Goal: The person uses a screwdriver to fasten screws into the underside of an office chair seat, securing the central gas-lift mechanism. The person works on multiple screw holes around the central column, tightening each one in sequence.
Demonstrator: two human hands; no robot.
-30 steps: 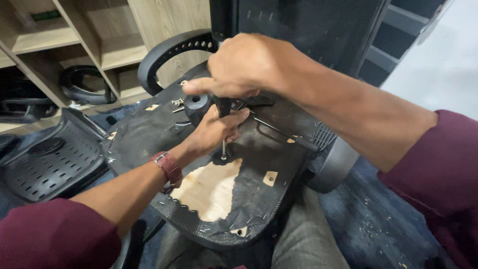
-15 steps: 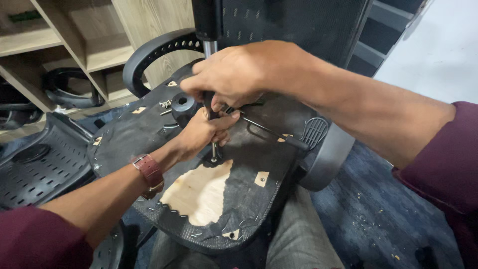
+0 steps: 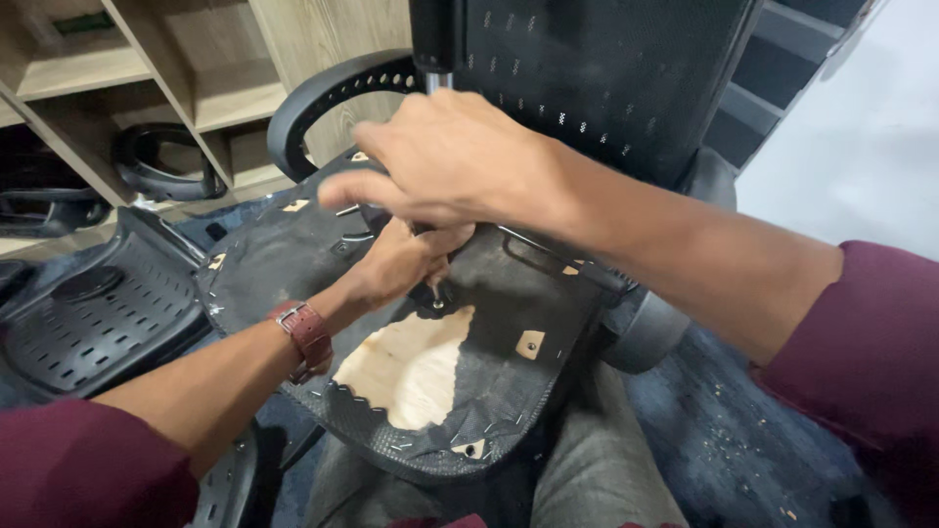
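An upturned chair seat [image 3: 548,293] lies across my lap, its black fabric underside stapled and torn open over bare wood [image 3: 411,367]. My right hand [image 3: 440,161] is closed from above around the handle of a screwdriver, which the hand mostly hides. Just below it, my left hand [image 3: 396,262], with a brown-strapped watch [image 3: 305,332] on the wrist, pinches the shaft. The metal tip [image 3: 436,301] stands on a fastener at the edge of the torn patch.
A curved black armrest [image 3: 313,93] and a black mesh backrest [image 3: 606,68] rise behind the seat. A perforated black plastic chair shell [image 3: 88,323] lies at the left. Wooden shelves [image 3: 230,98] hold a black ring [image 3: 161,166]. The dusty dark floor [image 3: 743,440] is at the right.
Both hands stay at the same spot on the seat. My right hand now covers the black knob and the tool handle that showed earlier. The view has shifted slightly.
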